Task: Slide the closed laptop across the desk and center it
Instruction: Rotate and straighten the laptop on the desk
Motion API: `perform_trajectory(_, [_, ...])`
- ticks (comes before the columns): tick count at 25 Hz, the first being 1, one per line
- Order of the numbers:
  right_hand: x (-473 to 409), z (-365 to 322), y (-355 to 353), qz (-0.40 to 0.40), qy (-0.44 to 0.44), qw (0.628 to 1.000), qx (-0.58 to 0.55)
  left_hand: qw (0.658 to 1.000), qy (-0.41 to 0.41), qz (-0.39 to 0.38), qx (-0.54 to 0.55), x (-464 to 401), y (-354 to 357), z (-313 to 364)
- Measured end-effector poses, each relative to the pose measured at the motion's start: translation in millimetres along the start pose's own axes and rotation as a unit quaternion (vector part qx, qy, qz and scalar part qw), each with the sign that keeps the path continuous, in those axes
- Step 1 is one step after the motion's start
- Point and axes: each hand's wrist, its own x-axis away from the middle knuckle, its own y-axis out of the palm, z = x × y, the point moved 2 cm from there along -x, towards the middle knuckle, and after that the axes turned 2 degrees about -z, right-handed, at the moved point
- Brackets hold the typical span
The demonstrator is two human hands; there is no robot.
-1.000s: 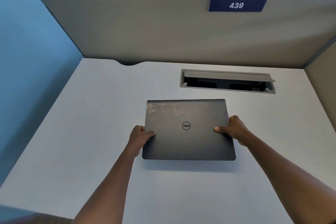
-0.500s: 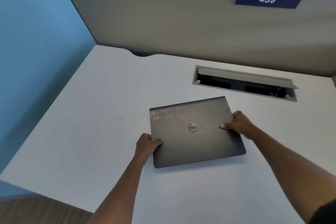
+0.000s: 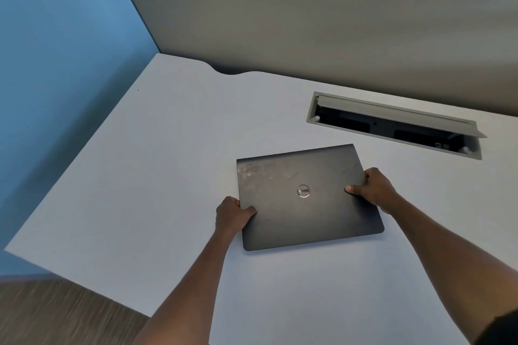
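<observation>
The closed laptop lay flat on the desk, the left hand at its left edge, the right hand at its right; behind it sat the cable tray, before the partition.

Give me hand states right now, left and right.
Left hand: closed on the laptop's left edge, thumb on the lid.
Right hand: closed on the laptop's right edge, thumb on the lid.

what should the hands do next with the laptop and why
Probably turn the closed laptop slightly clockwise, square to the desk. Left hand and right hand grip its side edges, and it lies flat but skewed, its right far corner nearest the cable tray.
</observation>
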Motion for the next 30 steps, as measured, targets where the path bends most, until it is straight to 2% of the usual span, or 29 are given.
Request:
perform_trajectory(8, [-3.0, -8.1, 1.6, 0.037, -0.029, 0.996, 0.075, 0.997, 0.014, 0.042, -0.065, -1.8, 6.3, 6.2])
perform_trajectory(18, [2.3, -11.5, -0.7, 0.022, -0.016, 0.993, 0.115, 0.991, 0.027, 0.057, -0.114, 2.6, 4.8, 8.7])
perform_trajectory(24, [21.0, -13.7, -4.8, 0.105, -0.046, 0.990, 0.081, 0.986, 0.053, 0.074, -0.141, 10.7, -1.0, 17.5])
perform_trajectory(27, [27.2, -12.8, -8.0, 0.127, -0.070, 0.983, 0.111, 0.979, 0.083, 0.066, -0.177, 16.4, -0.6, 21.4])
perform_trajectory(30, [31.5, -9.0, -7.0, 0.113, -0.077, 0.982, 0.130, 0.966, 0.118, 0.035, -0.228, 22.2, 3.0, 19.7])
